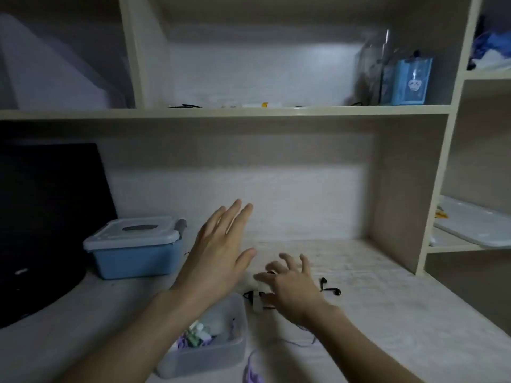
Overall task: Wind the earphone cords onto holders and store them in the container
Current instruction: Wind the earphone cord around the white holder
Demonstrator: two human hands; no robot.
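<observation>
Two hands over the worktop (387, 313): left hand (218, 255) flat, empty; right hand (290, 286), fingers spread, above black earphones (330, 289). Best pinch cord near holder, avoiding tangles.

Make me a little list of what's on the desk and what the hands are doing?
left hand: open, raised, holding nothing
right hand: fingers spread, reaching down over the black earphones
clear container: open, near the desk's front edge, small items inside
blue box: lid on, back left
purple cord: loose on the desk
</observation>
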